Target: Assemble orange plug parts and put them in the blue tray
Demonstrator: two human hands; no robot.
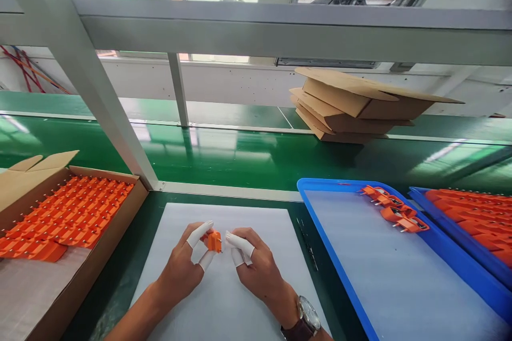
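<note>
My left hand [184,266] pinches a small orange plug [214,241] between white-covered thumb and fingertips. The plug hangs over a white sheet [256,298], with metal at its lower right edge. Just right of it is my right hand [256,261], a small gap away. Its covered fingers are bent together in a pinch; whether anything sits between them is hidden. A watch is on the right wrist.
On the left, a cardboard box [116,229] holds rows of orange plugs [72,213]. A blue tray [340,272] at right carries several loose plugs [400,216]; another blue tray [452,229] beside it is full. Folded cardboard [352,109] lies behind. A thin dark tool [307,244] lies beside the sheet.
</note>
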